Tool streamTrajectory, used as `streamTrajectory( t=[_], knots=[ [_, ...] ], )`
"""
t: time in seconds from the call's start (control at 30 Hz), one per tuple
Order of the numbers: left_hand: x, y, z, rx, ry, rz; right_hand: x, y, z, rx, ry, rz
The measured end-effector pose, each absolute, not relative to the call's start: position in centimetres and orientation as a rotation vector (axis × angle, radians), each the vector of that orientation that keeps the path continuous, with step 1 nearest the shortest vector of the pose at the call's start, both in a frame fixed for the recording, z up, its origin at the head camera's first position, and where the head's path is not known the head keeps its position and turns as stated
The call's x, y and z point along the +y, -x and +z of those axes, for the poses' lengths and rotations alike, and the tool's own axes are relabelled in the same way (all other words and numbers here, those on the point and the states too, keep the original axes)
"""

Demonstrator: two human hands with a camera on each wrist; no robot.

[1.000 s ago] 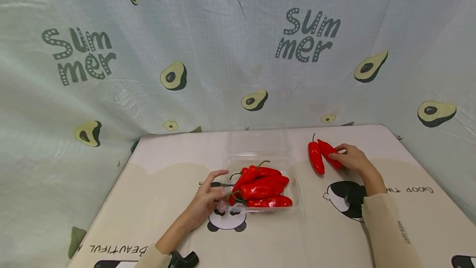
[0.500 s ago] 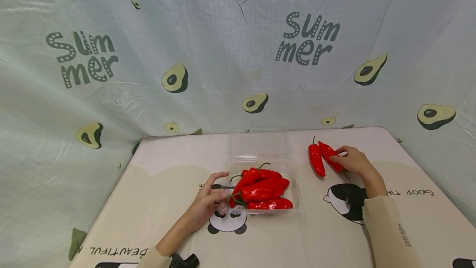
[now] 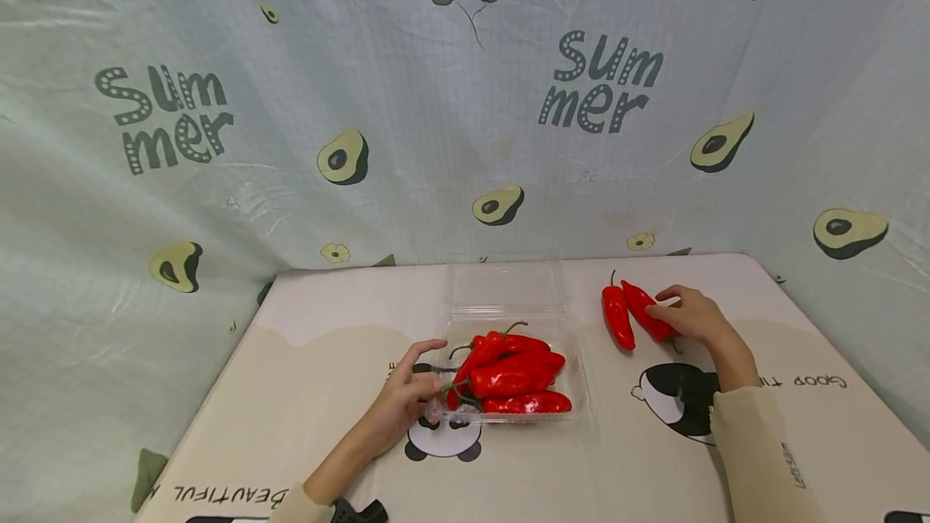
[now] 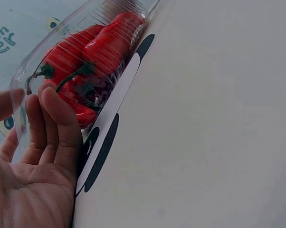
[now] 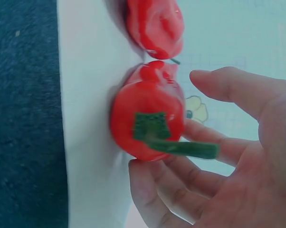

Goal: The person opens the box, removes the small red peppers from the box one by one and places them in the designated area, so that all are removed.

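Note:
My left hand rests at the left side of a clear plastic container. Its fingers touch the near-left wall, as the left wrist view shows. Several glossy red peppers with green stems lie piled inside. To the right of the container, my right hand is at a red pepper lying on the table. In the right wrist view, fingertips touch one side of this pepper, while the thumb stands apart from it. Another red pepper lies just left of it, its stem pointing away.
The container's clear lid lies folded back behind it. A pale table cover with panda drawings and lettering lies beneath everything. Behind the table hangs a cloth printed with avocados and "summer".
The head view has tilted up slightly, so everything sits a little lower in it. Both hands and the peppers keep nearly the same places.

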State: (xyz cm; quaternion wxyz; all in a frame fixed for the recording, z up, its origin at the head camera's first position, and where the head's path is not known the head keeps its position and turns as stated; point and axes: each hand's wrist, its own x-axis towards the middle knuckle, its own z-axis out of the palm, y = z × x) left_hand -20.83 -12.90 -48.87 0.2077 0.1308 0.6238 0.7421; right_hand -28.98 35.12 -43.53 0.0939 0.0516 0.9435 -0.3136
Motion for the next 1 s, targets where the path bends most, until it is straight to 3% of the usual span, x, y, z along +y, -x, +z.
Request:
streamTrajectory(
  t=[1.0],
  knots=[
    [-12.9,20.8,-48.9,1.748,-0.365,2.05,34.2,28.3,-41.1,2.844,-0.047,-0.931]
  ],
)
